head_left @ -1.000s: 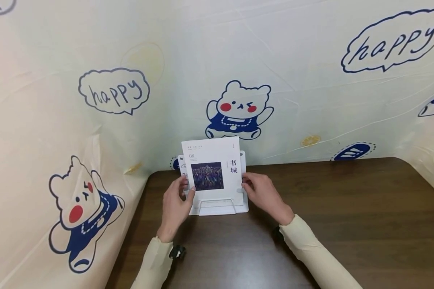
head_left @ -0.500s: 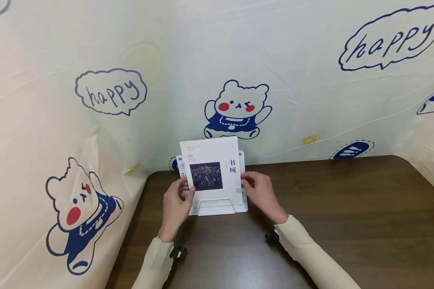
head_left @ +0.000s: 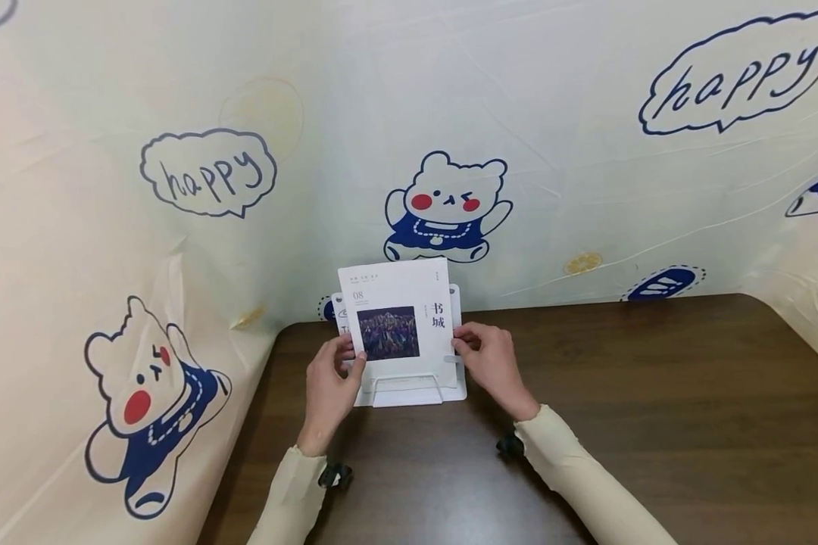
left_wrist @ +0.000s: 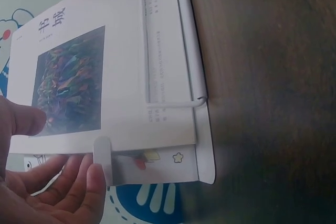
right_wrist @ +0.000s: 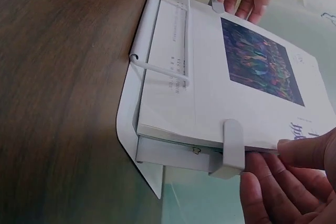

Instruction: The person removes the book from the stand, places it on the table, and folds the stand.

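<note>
A white-covered book (head_left: 402,284) with a dark, colourful square picture leans upright, slightly tilted, on a white book stand (head_left: 457,303). The stand's wire bar (right_wrist: 163,73) crosses the lower cover, and a grey clip (right_wrist: 232,142) laps over each side. My left hand (head_left: 332,384) holds the book's left side, thumb on the cover and fingers behind the edge. On the opposite side, my right hand (head_left: 492,365) pinches the right edge, its thumb (right_wrist: 304,152) at the cover's border and fingertips partly hidden behind.
The stand is at the back left of a dark wooden table (head_left: 627,424). Close behind hangs a pale curtain (head_left: 572,174) printed with cartoon bears and "happy" bubbles; it also runs along the left side.
My right wrist has shifted slightly left and the head view has moved a little. Both hands keep their places at the book's sides.
</note>
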A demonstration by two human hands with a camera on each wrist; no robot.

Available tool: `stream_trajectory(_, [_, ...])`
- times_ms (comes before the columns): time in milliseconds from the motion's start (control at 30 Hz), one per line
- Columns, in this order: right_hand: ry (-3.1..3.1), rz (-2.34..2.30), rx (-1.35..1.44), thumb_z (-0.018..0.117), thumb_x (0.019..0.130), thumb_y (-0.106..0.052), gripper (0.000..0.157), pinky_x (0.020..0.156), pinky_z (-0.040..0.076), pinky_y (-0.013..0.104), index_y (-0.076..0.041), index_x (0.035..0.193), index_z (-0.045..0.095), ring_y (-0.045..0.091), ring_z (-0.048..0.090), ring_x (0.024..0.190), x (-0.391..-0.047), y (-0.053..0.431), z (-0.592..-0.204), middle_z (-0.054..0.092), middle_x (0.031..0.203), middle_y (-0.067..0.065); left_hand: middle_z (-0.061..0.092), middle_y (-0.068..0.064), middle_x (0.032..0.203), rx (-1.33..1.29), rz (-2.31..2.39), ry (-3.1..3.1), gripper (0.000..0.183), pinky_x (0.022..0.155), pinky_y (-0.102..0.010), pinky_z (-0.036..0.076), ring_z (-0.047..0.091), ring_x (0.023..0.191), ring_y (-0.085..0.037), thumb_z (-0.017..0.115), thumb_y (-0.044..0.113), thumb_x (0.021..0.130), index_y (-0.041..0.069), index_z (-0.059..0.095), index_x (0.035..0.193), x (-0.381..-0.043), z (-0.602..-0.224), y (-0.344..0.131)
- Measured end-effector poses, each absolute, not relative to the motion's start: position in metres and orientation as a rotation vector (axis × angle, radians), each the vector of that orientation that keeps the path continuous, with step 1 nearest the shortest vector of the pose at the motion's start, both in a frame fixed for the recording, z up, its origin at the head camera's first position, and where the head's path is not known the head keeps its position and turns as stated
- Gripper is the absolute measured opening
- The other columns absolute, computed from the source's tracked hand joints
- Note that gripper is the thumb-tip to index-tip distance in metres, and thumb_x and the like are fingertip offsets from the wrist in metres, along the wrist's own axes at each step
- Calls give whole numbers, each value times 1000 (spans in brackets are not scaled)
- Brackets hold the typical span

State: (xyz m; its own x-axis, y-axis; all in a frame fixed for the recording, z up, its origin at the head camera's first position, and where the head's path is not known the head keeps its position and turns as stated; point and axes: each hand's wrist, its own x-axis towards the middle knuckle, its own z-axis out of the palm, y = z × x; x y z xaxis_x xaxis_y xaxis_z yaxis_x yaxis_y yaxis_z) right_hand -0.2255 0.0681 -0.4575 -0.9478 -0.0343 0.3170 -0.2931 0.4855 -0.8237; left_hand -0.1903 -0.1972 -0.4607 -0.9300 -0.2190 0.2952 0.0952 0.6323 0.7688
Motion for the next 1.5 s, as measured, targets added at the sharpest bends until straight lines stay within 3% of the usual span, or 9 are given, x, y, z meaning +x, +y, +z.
stream_trajectory(200, [-2454,1490,258,77,92,-4,19,78,64,41,0,111,78,24,76,83,-225,68,-459,81,101,16,71,-19,123,102,-1232,-2491,39,92,-49,61,72,107,-32,71,15,98,1,63,134,-190,-462,-198])
stream_trajectory(400, [-2459,1507,288,77,93,-5,24,75,63,36,0,116,78,22,73,82,-223,67,-459,80,108,17,72,-18,119,123,-1258,-2475,35,92,-49,61,72,104,-32,71,15,98,1,65,129,-189,-458,-200])
stream_trajectory(933, [-2368,1567,225,78,91,-4,11,76,64,37,-4,102,81,23,74,82,-223,64,-460,81,103,14,73,-18,116,111,-1274,-2460,33,91,-47,62,73,101,-31,73,10,96,0,66,126,-191,-460,-203])
stream_trajectory(1067, [-2390,1618,194,78,91,-4,13,80,64,37,-5,104,79,22,74,85,-225,64,-461,80,102,12,75,-18,113,109,-1274,-2439,29,84,-35,62,75,98,-30,73,3,94,0,69,122,-193,-462,-205])
stream_trajectory(1233, [-2423,1639,181,77,92,-5,20,81,64,37,-5,112,79,22,72,86,-226,64,-462,80,106,13,78,-18,104,114,-1264,-2400,22,72,-14,54,75,89,-29,75,0,92,-2,74,114,-198,-464,-207])
stream_trajectory(1500, [-2414,1622,202,77,91,-2,19,76,60,29,-4,110,80,22,71,84,-228,63,-462,80,102,14,79,-21,99,120,-1266,-2381,19,69,-7,48,73,85,-30,78,1,91,-3,77,109,-202,-461,-209])
